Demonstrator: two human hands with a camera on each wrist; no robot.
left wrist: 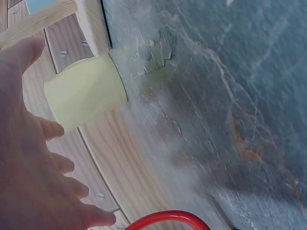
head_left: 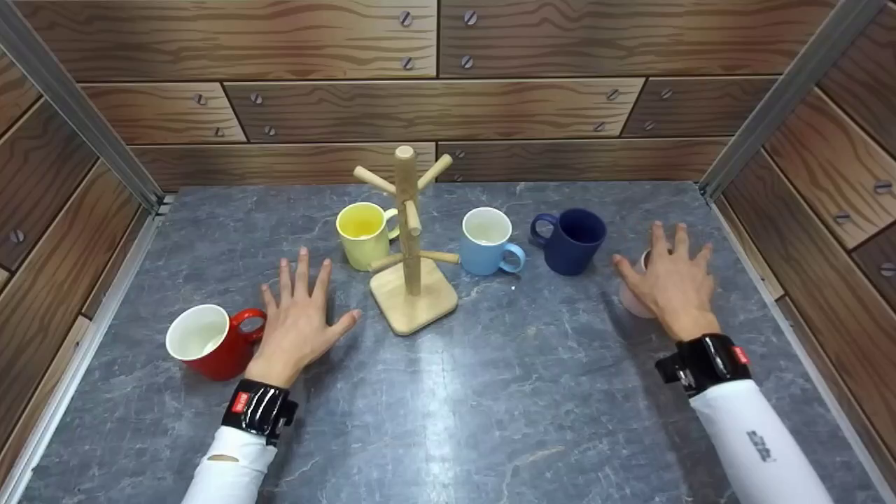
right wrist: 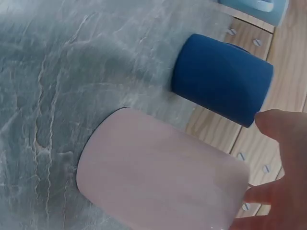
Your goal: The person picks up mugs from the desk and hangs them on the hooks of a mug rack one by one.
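My left hand is spread with straight fingers over the table, right beside the handle of a red mug. Nothing is in it. On the other side, my right hand is also spread, palm down over a pink mug; in the head view it covers most of that mug. The right wrist view has the fingertips close by the pink mug's rim, not curled round it. A dark blue mug stands left of this hand. Between the hands is a wooden mug tree with bare pegs.
Behind the mug tree's left side stands a yellow mug, and to its right a light blue mug. Wood-patterned panels close off the back and both sides of the grey marbled table.
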